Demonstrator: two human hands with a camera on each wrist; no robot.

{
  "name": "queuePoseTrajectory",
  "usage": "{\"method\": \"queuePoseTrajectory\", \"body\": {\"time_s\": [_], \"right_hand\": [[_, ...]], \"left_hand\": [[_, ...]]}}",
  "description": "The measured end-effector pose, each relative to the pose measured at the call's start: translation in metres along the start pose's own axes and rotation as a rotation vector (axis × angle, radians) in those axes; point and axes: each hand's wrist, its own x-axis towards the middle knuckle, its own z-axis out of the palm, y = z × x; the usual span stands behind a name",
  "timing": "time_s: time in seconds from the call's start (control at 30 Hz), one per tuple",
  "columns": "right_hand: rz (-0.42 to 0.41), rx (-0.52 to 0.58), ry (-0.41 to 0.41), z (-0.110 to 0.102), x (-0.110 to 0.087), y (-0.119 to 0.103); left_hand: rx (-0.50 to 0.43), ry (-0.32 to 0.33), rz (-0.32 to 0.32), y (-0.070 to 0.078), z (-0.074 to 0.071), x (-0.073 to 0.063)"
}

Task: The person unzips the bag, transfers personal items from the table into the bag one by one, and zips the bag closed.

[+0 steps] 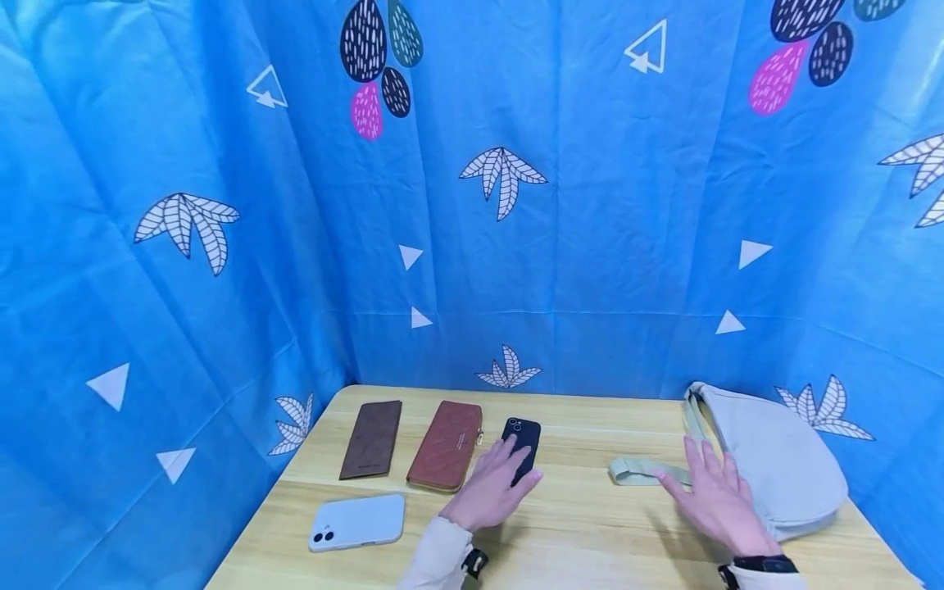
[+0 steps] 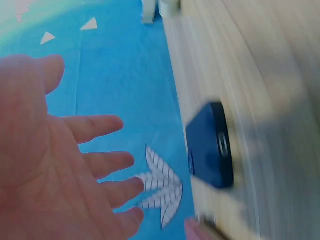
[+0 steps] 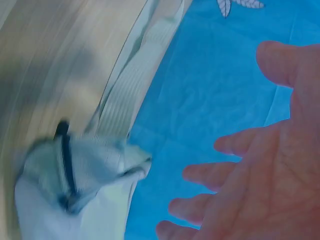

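Note:
My left hand (image 1: 492,485) hovers above the table with its fingers spread and holds nothing. Beneath it lies a black phone (image 1: 524,447), partly covered by the hand in the head view; the left wrist view shows the phone (image 2: 210,145) apart from the palm. On the right, my right hand (image 1: 717,500) is also spread and empty, raised beside a pale grey shoulder bag (image 1: 774,455). The bag's light green strap (image 1: 637,471) stretches out to the left past the fingers. In the right wrist view the strap (image 3: 125,95) and a dark zipper (image 3: 67,165) show.
Left of the black phone lies a reddish-brown zip wallet (image 1: 446,447), then a dark brown flat wallet (image 1: 371,440). A light blue phone (image 1: 357,522) rests nearer the front left. A blue patterned curtain (image 1: 627,205) surrounds the wooden table (image 1: 583,533) at the back and sides.

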Motion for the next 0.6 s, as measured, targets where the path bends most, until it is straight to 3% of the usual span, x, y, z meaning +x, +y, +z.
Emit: {"method": "queuePoseTrajectory", "body": {"time_s": [0.17, 0.3, 0.43, 0.6], "right_hand": [[0.045, -0.009, -0.017, -0.015, 0.0, 0.024], [0.093, -0.005, -0.049, -0.03, -0.002, 0.041], [0.152, 0.013, -0.073, -0.046, -0.003, 0.058], [0.224, 0.048, -0.063, -0.063, -0.007, 0.083]], "left_hand": [[-0.139, -0.097, 0.016, 0.02, 0.009, 0.015], [-0.261, -0.136, 0.027, 0.039, 0.018, 0.027], [-0.49, -0.18, 0.005, 0.057, 0.027, 0.04], [-0.75, -0.193, -0.084, 0.074, 0.046, 0.057]]}}
